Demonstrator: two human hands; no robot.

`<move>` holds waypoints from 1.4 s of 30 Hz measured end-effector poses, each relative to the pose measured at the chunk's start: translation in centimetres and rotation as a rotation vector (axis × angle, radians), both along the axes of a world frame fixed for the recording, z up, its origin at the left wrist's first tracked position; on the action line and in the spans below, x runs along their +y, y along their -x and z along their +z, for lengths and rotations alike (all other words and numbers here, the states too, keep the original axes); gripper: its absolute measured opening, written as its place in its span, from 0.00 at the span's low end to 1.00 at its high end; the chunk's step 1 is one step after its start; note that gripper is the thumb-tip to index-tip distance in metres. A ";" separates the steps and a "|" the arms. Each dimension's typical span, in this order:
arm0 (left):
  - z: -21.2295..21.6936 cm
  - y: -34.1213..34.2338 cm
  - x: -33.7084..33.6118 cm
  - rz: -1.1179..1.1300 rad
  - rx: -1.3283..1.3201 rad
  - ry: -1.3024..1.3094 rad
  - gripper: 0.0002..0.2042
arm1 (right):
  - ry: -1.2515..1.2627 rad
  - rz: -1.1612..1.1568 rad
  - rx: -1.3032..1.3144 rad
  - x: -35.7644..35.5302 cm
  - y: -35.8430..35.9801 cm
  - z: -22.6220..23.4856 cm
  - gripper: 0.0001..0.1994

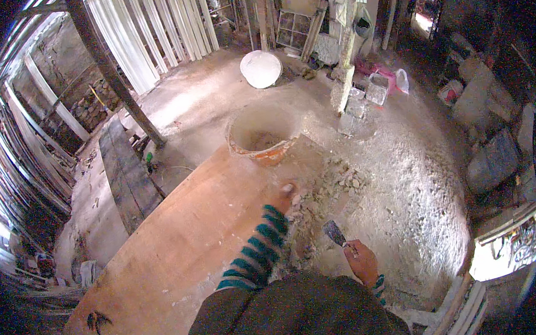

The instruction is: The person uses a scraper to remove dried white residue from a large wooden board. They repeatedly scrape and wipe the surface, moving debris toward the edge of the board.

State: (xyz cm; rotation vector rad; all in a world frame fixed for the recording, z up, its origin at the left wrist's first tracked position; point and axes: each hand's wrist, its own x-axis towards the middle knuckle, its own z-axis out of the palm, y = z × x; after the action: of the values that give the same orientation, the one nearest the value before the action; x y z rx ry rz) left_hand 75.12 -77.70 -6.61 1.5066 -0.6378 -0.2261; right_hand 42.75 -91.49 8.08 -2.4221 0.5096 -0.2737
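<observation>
Currently my right hand [362,261] has its grip closed round a putty knife [334,232] — blade over the plaster rubble [330,191]. Left hand [283,198] spread flat on the wooden surface [181,245] — beside the rubble, near the bucket [260,134].

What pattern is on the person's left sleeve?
Teal and dark stripes on the left sleeve, seen best in the head view.

A dusty concrete floor [204,98] is seen across the middle of the frame, lit by daylight from above. White slats [151,28] are leaned against the wall at the upper left, beside a dark post [114,75]. A dark plank [126,172] is laid at the left. Rubble and stones [491,156] are piled at the right.
</observation>
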 end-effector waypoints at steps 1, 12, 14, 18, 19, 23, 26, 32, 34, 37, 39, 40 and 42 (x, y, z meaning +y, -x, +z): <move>0.4 0.2 2.5 0.091 -0.217 -0.171 0.06 | -0.024 -0.024 0.029 -0.2 0.7 0.0 0.10; 2.0 13.1 27.4 0.480 0.402 0.257 0.06 | -0.083 0.188 0.131 -1.6 1.5 -4.0 0.14; 1.7 16.6 26.1 0.548 0.289 -0.224 0.08 | -0.145 0.271 0.152 -1.3 0.7 -2.9 0.14; 2.0 20.2 15.2 0.405 0.350 0.302 0.07 | -0.046 0.389 0.240 -0.7 -1.5 -3.0 0.14; 3.0 20.2 13.3 0.443 0.287 0.174 0.07 | -0.028 0.422 0.247 -0.9 -1.9 -3.4 0.14; 7.2 21.1 12.2 0.609 -0.052 0.200 0.08 | -0.060 0.534 0.253 -1.1 -3.6 -3.7 0.14; 10.3 24.4 16.6 0.788 0.048 0.146 0.06 | -0.048 0.607 0.199 -1.2 -3.4 -4.7 0.14; 9.6 36.2 31.1 1.172 -0.063 0.140 0.04 | -0.099 0.702 0.219 2.6 -3.9 -3.2 0.14; 9.0 39.9 34.7 1.325 -0.067 -0.014 0.03 | -0.159 0.736 0.157 4.9 -3.6 -3.6 0.14; 9.2 42.8 37.5 1.497 0.245 -0.194 0.04 | -0.139 0.751 0.137 11.0 -2.3 -3.9 0.14; 4.3 45.2 41.3 1.503 0.043 -0.087 0.04 | -0.071 0.884 0.226 17.0 -0.9 -3.4 0.13; 2.2 45.7 42.6 1.495 -0.051 -0.028 0.04 | -0.029 0.942 0.276 19.7 -0.2 -3.4 0.13; 3.3 45.4 42.3 1.346 0.108 0.132 0.06 | 0.033 0.959 0.432 24.2 1.5 -3.5 0.15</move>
State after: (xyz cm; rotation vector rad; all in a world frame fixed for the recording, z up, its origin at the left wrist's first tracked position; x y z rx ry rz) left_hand 29.70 -35.44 -3.30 1.4844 0.5096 0.7457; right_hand 41.25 -67.31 4.55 -2.4587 -0.5109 0.6558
